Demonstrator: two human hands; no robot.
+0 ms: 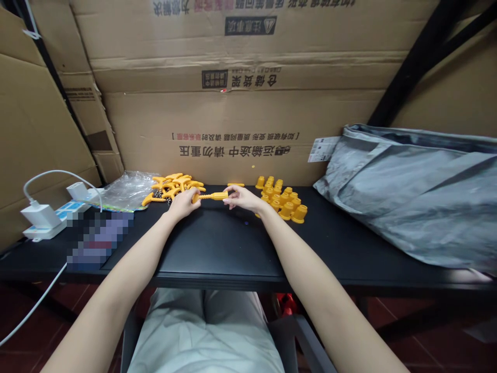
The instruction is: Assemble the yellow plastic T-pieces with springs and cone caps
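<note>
A yellow plastic threaded rod (205, 197) lies level between my two hands, above the black table. My left hand (184, 203) is closed on its left end, where part of the yellow plastic is covered by my fingers. At the rod's right end is a smooth yellow sleeve (219, 196), which the fingertips of my right hand (244, 199) pinch. Just behind my left hand is a pile of yellow curved handles (176, 182) with small dark metal bits among them. Close beside my right hand stand several yellow flanged cups (286, 209), upright in a loose group.
A thin yellow piece (235, 184) lies against the cardboard wall (240, 114) at the back. On the left are a clear plastic bag (126, 189), a power strip (58, 220) with a charger and white cable, and a pixelated patch. A grey bag (407, 197) fills the right side.
</note>
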